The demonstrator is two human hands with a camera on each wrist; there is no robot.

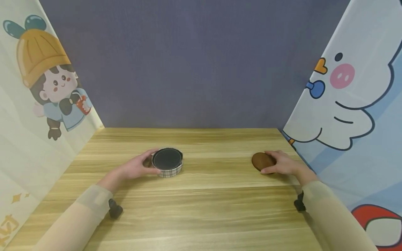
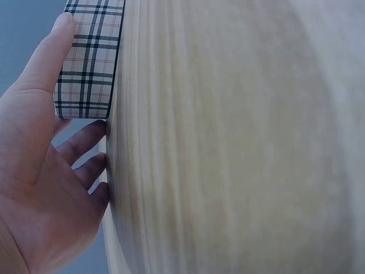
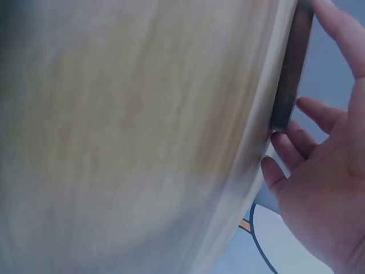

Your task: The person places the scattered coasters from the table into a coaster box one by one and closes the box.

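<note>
A round plaid box point(image 1: 169, 172) with a black top sits on the left half of the wooden table. My left hand point(image 1: 138, 166) grips its left side, thumb at the near edge and forefinger at the far edge. In the left wrist view the thumb lies on the plaid wall point(image 2: 88, 68), while the other fingers point(image 2: 84, 142) bend loosely near the tabletop. Toward the right, a flat brown wooden disc point(image 1: 261, 161) lies on the table. My right hand point(image 1: 284, 164) holds its right rim between thumb and forefinger. The right wrist view shows the disc's dark edge point(image 3: 292, 68) side-on.
The striped wooden table point(image 1: 201, 212) ends at a dark grey backdrop point(image 1: 194, 62). Cartoon-printed cloth hangs on the left point(image 1: 19, 115) and on the right point(image 1: 383, 139). Black wrist straps point(image 1: 115, 209) are on both forearms.
</note>
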